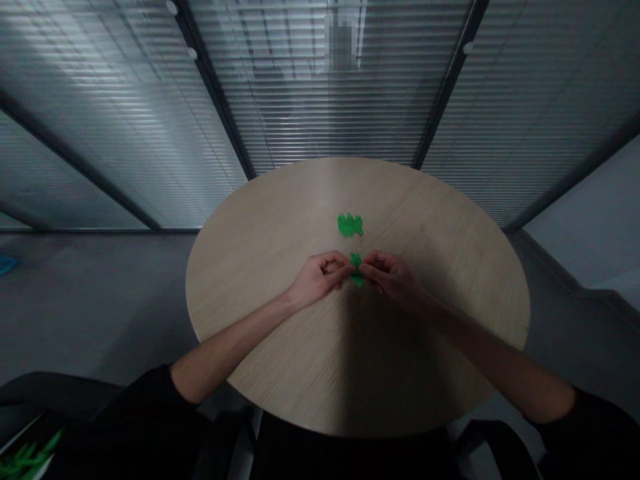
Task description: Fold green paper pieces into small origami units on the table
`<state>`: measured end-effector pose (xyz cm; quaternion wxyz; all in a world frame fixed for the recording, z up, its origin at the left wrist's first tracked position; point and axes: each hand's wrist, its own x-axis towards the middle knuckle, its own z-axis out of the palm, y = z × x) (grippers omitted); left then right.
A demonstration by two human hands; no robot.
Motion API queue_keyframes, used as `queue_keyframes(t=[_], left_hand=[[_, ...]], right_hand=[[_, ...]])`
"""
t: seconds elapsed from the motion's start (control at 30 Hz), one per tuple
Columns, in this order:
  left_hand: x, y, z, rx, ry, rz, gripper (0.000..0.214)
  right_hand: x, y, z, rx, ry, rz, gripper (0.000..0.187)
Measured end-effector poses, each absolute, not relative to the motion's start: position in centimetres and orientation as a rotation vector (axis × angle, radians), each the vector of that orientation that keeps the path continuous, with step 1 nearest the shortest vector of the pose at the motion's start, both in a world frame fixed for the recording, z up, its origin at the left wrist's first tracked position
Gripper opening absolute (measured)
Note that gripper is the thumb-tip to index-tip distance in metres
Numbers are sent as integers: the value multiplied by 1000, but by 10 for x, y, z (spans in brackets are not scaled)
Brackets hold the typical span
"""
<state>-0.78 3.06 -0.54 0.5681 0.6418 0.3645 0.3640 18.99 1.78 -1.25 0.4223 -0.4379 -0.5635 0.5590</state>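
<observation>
Between my two hands, over the middle of the table, is a small green leaf-shaped piece. My left hand pinches its left edge between thumb and finger. On the opposite edge, my right hand grips it in the same way, the fingertips of both hands close together. Part of the piece is hidden behind the fingers. Just beyond them, a green cluster of similar leaf-like shapes lies flat on the wood. Whether the held piece is paper, felt or plastic I cannot tell.
The round wooden table stands against a glass wall with blinds. At the lower left, more green pieces lie in a pale-edged container beside a black chair armrest. Something blue is on the floor at far left.
</observation>
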Motion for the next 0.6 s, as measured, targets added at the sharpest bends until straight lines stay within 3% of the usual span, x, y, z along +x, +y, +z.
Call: queue_keyframes(t=[0.6], left_hand=[[-8, 33, -8, 1518, 898, 871, 27]], right_hand=[[189, 19, -12, -1096, -1438, 1355, 33]])
